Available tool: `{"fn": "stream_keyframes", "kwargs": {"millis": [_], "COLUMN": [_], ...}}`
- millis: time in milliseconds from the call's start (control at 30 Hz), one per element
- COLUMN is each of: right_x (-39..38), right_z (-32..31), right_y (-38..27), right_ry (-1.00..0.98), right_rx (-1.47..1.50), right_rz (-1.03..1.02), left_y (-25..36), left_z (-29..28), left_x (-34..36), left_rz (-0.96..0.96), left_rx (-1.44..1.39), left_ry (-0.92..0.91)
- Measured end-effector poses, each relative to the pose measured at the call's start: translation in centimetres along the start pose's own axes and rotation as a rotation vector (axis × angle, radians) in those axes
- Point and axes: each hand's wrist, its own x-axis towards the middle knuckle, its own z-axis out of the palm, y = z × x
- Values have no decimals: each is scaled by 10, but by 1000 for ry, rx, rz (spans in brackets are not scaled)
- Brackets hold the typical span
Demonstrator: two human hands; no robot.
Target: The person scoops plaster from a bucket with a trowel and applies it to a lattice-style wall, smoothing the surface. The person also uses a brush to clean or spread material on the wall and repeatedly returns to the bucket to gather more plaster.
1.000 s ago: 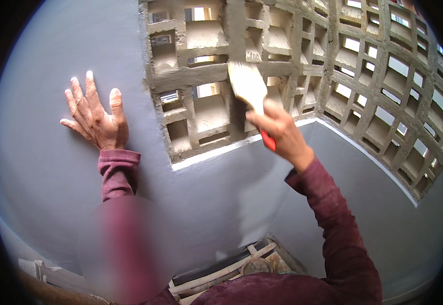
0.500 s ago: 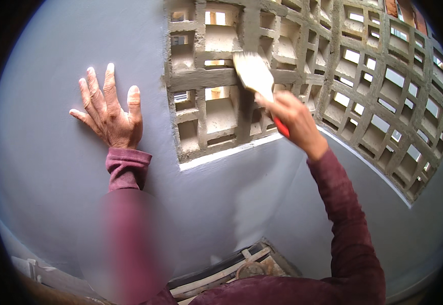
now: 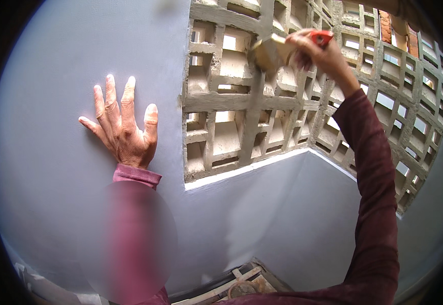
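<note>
My left hand [image 3: 125,127] lies flat with fingers spread on the smooth grey wall [image 3: 43,152], left of the concrete lattice blocks [image 3: 226,101]. Up at the lattice, my right hand [image 3: 310,48] is closed round a wide paintbrush [image 3: 272,53] with a red handle. The handle's end points to the right, and the bristles point left against an upright rib of the lattice. Motion smears the bristles somewhat, so how firmly they press cannot be told.
The lattice turns a corner and runs on to the right, above a white ledge strip [image 3: 247,170]. Below are grey walls meeting in a corner. At the bottom, wooden boards [image 3: 216,290] and a round object [image 3: 242,290] show partly behind my body. Bricks [image 3: 385,26] appear beyond the upper right.
My right hand has moved up with the paintbrush, whose bristles now point left rather than up. The view has shifted; my left hand stays flat on the wall.
</note>
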Motion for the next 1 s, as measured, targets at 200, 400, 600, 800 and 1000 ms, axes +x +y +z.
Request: {"fn": "stream_keyframes", "kwargs": {"millis": [200, 400, 600, 800, 1000], "right_x": [-16, -35, -75, -58, -42], "right_z": [-5, -1, 1, -10, -34], "right_y": [-25, 10, 10, 67, 78], "right_ry": [4, 74, -385, -167, 300], "right_rx": [23, 117, 209, 338, 486], "right_rz": [-56, -49, 28, -12, -211], "left_y": [-10, -1, -5, 6, 7], "left_z": [0, -1, -9, -4, -7], "left_x": [-2, -1, 2, 0, 4], "left_rz": [0, 24, 54, 60, 89], "left_rx": [-11, -41, 9, 23, 82], "left_ry": [20, -7, 16, 16, 43]}}
